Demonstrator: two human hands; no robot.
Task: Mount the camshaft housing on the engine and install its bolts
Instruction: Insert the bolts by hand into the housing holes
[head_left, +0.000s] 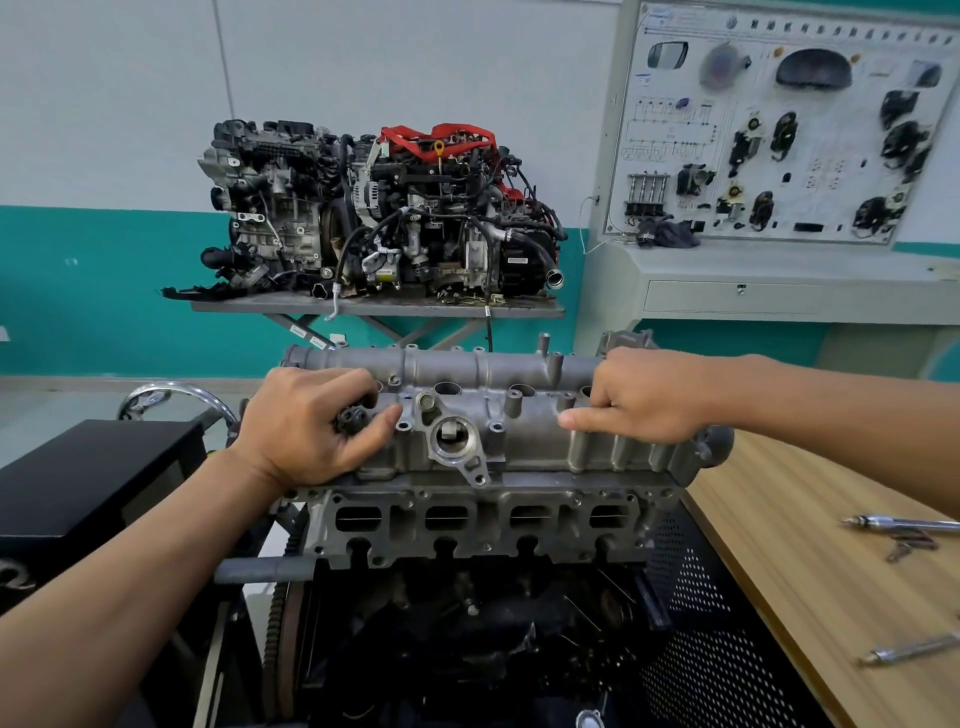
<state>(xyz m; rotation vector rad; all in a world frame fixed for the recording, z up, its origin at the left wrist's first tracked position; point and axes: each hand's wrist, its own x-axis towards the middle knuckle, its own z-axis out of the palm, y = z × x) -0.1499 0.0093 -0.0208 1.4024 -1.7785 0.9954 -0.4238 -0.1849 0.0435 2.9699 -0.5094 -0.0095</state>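
One camshaft housing (524, 415) is sitting along the top of the one engine (467, 525) on the stand, its long side lying over the row of four ports in the engine's near face. Two hands are resting on it, one at each end. The left hand (306, 421) is lying over the housing's left end with the wrist low at the near edge, its fingers (358, 387) curling around a small clump of dark bolts (353, 417); their number is too hard to count. The right hand (644, 397) is reaching in from the right, knuckles up, fingers bent down onto the housing's top and thumb pointing left along its front; whether they are pinching anything I cannot tell. Two metal tools (904, 524) are lying on the wooden surface (779, 545), near its right edge. Two more engines (379, 208) are standing on a rear surface.
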